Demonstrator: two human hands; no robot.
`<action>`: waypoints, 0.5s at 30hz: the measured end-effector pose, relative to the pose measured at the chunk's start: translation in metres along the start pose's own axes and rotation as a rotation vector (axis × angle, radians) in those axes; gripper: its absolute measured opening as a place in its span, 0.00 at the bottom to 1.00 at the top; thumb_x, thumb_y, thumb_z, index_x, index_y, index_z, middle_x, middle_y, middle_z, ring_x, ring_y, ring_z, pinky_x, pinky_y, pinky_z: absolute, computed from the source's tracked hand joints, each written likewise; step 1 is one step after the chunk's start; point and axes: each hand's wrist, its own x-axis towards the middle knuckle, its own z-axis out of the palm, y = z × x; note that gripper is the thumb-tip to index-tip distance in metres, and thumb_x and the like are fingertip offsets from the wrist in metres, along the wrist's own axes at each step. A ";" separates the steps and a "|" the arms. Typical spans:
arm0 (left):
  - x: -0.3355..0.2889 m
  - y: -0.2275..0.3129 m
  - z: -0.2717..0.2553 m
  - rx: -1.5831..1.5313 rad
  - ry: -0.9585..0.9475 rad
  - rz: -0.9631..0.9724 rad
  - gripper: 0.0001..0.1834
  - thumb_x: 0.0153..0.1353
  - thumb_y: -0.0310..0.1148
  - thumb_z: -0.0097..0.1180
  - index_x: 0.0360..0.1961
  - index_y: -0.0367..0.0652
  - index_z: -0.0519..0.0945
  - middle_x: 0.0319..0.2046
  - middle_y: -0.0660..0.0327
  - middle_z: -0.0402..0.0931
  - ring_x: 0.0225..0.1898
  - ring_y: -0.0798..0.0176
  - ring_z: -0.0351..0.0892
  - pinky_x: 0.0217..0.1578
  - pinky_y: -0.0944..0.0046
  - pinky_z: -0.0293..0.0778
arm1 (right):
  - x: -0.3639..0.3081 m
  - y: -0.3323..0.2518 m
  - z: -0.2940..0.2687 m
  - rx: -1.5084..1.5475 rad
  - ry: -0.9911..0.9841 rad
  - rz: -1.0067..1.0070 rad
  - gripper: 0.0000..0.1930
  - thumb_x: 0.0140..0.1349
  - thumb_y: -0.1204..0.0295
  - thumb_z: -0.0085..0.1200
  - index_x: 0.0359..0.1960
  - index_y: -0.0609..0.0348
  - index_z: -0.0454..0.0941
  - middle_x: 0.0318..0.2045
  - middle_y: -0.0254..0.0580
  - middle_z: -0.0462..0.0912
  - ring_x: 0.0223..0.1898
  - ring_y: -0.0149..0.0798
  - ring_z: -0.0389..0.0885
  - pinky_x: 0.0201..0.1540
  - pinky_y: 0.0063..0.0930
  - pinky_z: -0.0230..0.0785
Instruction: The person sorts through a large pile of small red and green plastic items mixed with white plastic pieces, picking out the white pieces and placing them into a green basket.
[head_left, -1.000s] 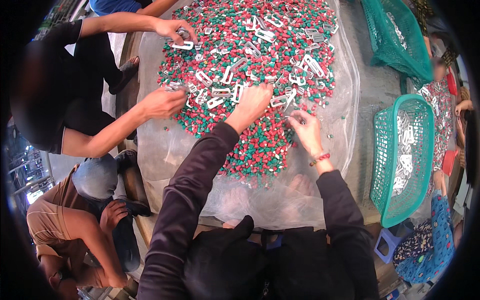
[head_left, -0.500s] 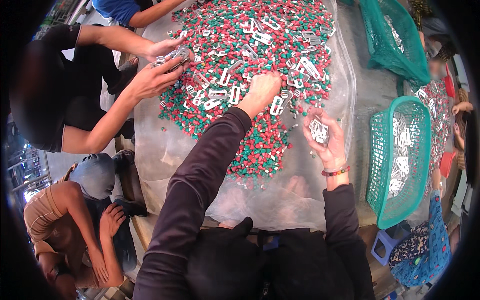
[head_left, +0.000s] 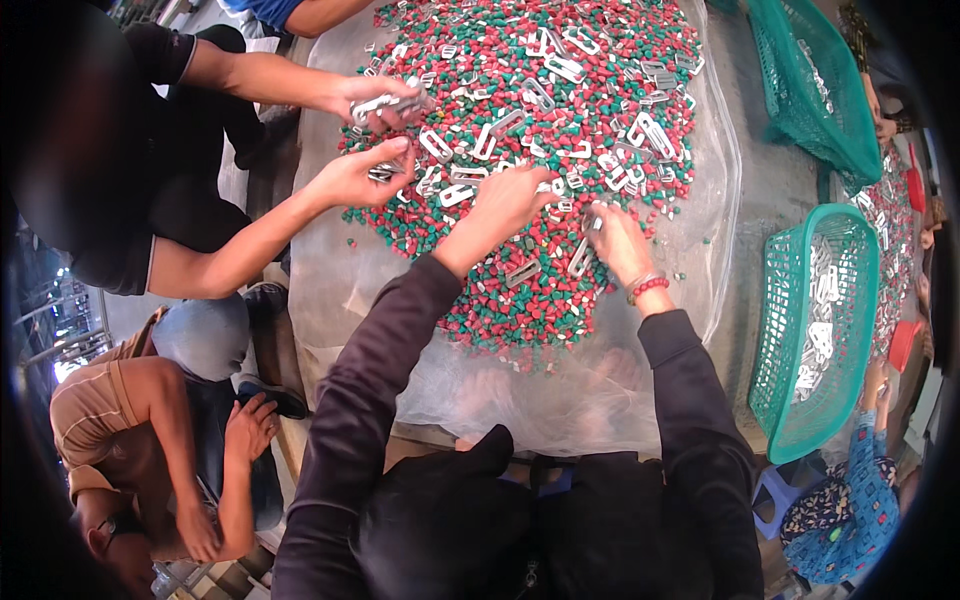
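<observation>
A heap of small red, green and white cone-shaped chips [head_left: 540, 310] covers the plastic-sheeted table, with flat slotted metal buckles [head_left: 564, 68] strewn through it. Over the middle of the heap, my left hand [head_left: 505, 210] is palm down, its fingers pinched together near a small pale piece; what they hold is partly hidden. My right hand [head_left: 622, 245] is turned down just to its right, fingers curled, with shiny metal at the fingertips. A long buckle [head_left: 580, 257] slants beside those fingers. The right palm is out of sight.
At right stand a green basket [head_left: 868, 300] containing metal pieces and a second green basket [head_left: 790, 100] farther back. A co-worker's hands [head_left: 375, 175] hold metal pieces at the heap's left. Another person [head_left: 150, 420] sits at lower left. Red scoops [head_left: 903, 345] lie far right.
My right hand has moved left and forward to the heap and turned over from palm up, where several small metal buckles showed. My left hand has shifted slightly nearer. The co-worker's hands have drawn apart.
</observation>
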 end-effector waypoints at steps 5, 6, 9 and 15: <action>0.034 -0.002 0.043 0.312 -0.133 0.119 0.15 0.52 0.39 0.55 0.38 0.43 0.72 0.30 0.56 0.74 0.31 0.51 0.77 0.29 0.53 0.71 | -0.031 0.000 0.009 0.249 0.011 0.016 0.09 0.49 0.72 0.56 0.33 0.59 0.75 0.30 0.46 0.74 0.26 0.45 0.75 0.27 0.35 0.67; 0.033 -0.005 0.046 0.393 -0.199 0.114 0.14 0.52 0.38 0.55 0.38 0.43 0.71 0.30 0.56 0.74 0.31 0.51 0.77 0.29 0.53 0.71 | -0.036 -0.001 0.009 0.403 0.069 0.045 0.08 0.50 0.71 0.56 0.32 0.59 0.75 0.29 0.44 0.74 0.24 0.39 0.75 0.20 0.31 0.65; 0.028 -0.003 0.029 0.050 -0.072 0.060 0.12 0.55 0.38 0.53 0.33 0.40 0.74 0.26 0.56 0.75 0.29 0.52 0.77 0.28 0.55 0.70 | -0.059 -0.005 -0.039 1.313 -0.105 0.566 0.07 0.53 0.71 0.55 0.28 0.61 0.73 0.26 0.40 0.72 0.20 0.30 0.70 0.10 0.18 0.53; 0.001 -0.007 -0.021 -1.135 -0.249 -0.412 0.18 0.59 0.43 0.50 0.16 0.46 0.67 0.14 0.74 0.58 0.16 0.78 0.54 0.16 0.76 0.50 | -0.073 0.002 -0.074 1.935 -0.149 0.184 0.14 0.52 0.67 0.55 0.24 0.60 0.63 0.23 0.41 0.64 0.14 0.29 0.63 0.07 0.13 0.51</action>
